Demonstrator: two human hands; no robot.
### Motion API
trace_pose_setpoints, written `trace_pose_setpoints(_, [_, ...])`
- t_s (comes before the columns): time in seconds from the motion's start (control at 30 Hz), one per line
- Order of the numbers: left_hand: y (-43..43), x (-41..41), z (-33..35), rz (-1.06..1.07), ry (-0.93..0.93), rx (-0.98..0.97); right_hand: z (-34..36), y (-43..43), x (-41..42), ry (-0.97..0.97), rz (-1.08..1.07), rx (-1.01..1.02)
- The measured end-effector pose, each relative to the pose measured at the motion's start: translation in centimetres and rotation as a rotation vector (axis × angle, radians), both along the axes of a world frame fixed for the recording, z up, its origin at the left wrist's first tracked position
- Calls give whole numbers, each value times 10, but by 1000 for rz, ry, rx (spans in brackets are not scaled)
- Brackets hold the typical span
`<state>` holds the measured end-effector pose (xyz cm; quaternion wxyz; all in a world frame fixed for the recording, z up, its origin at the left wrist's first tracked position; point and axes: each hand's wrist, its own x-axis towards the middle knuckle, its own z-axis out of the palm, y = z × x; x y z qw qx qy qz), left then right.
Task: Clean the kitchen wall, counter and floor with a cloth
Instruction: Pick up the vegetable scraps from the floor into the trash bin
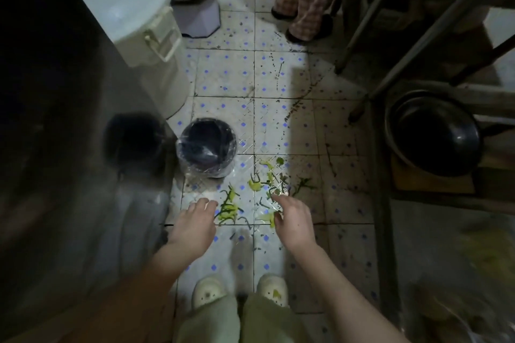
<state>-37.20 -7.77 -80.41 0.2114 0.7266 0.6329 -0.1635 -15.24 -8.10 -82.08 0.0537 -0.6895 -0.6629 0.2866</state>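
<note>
Green and yellow vegetable scraps (257, 189) lie scattered on the white floor tiles (225, 72) with blue dots. My left hand (195, 224) reaches down at the left edge of the scraps, fingers apart, holding nothing. My right hand (292, 220) is lowered onto the right part of the scraps, fingers curled down over a yellow-green piece; whether it grips the piece is unclear. No cloth is in view.
A small dark bin (207, 146) lined with clear plastic stands just beyond my left hand. A large white lidded bucket (145, 36) is at the upper left. Another person's legs (306, 3) stand ahead. A metal rack (418, 36) with a black wok (434, 133) fills the right side.
</note>
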Motion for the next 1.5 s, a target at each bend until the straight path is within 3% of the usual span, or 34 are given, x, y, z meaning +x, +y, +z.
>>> trace_pose_setpoints(0.37, [7, -28, -189, -52, 7, 29, -200, -12, 12, -45, 55, -30])
trace_pose_setpoints(0.73, [33, -25, -343, -182, 52, 70, -342, 12, 22, -106, 211, 61])
trace_pose_setpoints(1.27, [39, -5, -400, -138, -117, 94, -381, 11, 21, 50, 74, 48])
trace_pose_setpoints(1.5, [39, -2, -407, -160, -97, 64, -379, 9, 17, 70, 32, -17])
